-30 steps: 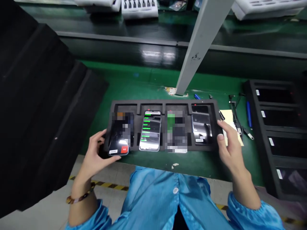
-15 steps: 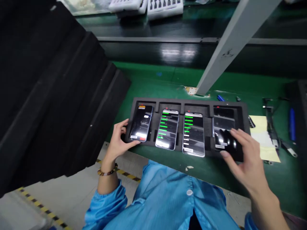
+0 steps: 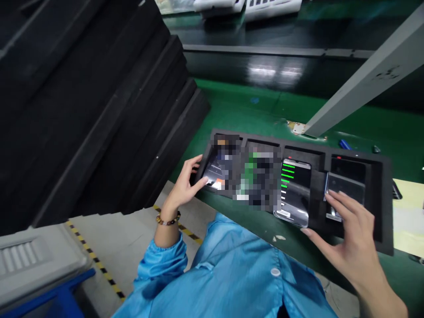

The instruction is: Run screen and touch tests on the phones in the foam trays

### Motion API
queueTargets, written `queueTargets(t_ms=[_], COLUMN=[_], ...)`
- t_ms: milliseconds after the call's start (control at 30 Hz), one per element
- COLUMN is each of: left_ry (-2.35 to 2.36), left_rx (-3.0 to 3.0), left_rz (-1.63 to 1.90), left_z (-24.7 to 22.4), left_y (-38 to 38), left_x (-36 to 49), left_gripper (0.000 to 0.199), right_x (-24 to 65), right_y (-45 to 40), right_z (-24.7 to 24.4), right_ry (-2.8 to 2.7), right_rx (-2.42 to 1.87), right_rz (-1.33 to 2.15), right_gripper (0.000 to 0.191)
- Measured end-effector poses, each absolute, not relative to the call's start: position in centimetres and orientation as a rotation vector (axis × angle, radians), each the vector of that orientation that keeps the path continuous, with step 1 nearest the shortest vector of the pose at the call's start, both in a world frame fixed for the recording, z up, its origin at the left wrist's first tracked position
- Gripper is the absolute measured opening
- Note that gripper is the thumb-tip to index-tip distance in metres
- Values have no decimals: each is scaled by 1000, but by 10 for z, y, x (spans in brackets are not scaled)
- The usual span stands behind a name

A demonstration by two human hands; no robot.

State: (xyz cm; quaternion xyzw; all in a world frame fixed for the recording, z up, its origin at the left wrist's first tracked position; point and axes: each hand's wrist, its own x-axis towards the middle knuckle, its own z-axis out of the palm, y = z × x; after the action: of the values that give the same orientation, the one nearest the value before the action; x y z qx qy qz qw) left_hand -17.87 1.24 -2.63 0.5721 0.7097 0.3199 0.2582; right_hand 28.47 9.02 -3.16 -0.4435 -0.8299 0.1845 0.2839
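Observation:
A black foam tray (image 3: 384, 207) lies on the green bench, with phones in its compartments. My left hand (image 3: 185, 183) grips the tray's left end, thumb near the lower edge of the leftmost phone (image 3: 213, 172). The second phone (image 3: 243, 187) is pixelated in part. The third phone (image 3: 294, 201) shows green bars on a dark screen. Over the lower part of the rightmost phone (image 3: 347, 176), my right hand (image 3: 351, 229) is spread open, its thumb tip close to the third phone's bottom corner.
Black foam trays (image 3: 109, 101) are stacked high at the left. A grey metal post (image 3: 357, 84) rises behind the tray. White racks (image 3: 271, 9) stand at the back. A yellow paper (image 3: 409, 212) and a blue object (image 3: 344, 144) lie on the bench.
The view has shifted, so the tray appears further right. My right hand has moved left across the rightmost phone towards the third phone. My left hand keeps its place at the tray's left end.

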Motion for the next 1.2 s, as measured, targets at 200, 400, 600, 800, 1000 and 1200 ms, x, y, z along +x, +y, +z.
queueTargets(t_ms=[200,400,600,800,1000,1200], left_ry=[2002,2103,2200,2270,2298,2288], left_rx=[1525,1721,1735,1670,1687,1701], left_rz=[925,741,691,747,707,751], left_z=[-27,-16,-17,-22,-19,-20], left_y=[42,82,102,106,106,105], left_x=[-168,-141,-115,-110,-109,-108], left_gripper=[61,82,94,93,91,88], right_x=[282,281,282,279,278,278], right_y=[94,94,92,92,93,92], right_z=[-31,-34,-36,-34,-33,-32], right_ry=[-2217,-2209,-2202,-2195,-2189,-2185], right_rx=[-1179,-1162,-1186,-1180,-1174,-1184], right_rz=[500,505,504,515,512,521], right_gripper=[86,87,86,84,84,83])
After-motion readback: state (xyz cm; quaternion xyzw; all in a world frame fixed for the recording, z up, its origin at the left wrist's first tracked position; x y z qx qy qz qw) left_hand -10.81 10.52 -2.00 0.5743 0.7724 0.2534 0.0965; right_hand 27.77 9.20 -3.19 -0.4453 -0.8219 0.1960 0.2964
